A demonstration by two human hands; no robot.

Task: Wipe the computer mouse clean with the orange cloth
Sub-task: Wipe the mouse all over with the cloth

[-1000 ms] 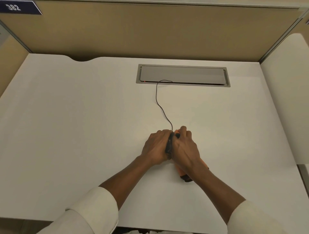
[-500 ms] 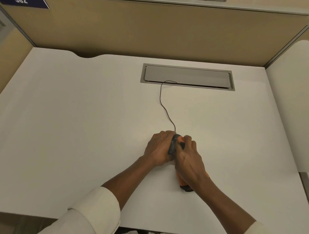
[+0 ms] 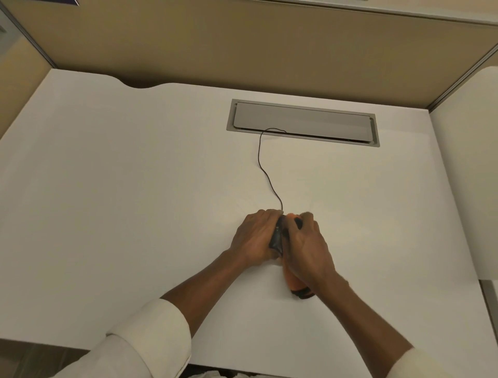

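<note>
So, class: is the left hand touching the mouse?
Touching. The head view shows the left hand wrapped against the mouse, with no gap.

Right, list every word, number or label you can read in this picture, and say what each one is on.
No text can be read.
Dark blue sign at the top left on the partition: only a cut-off corner shows, with no characters in view.
Mouse, orange cloth, desk and grey cable hatch: no visible print.
</note>
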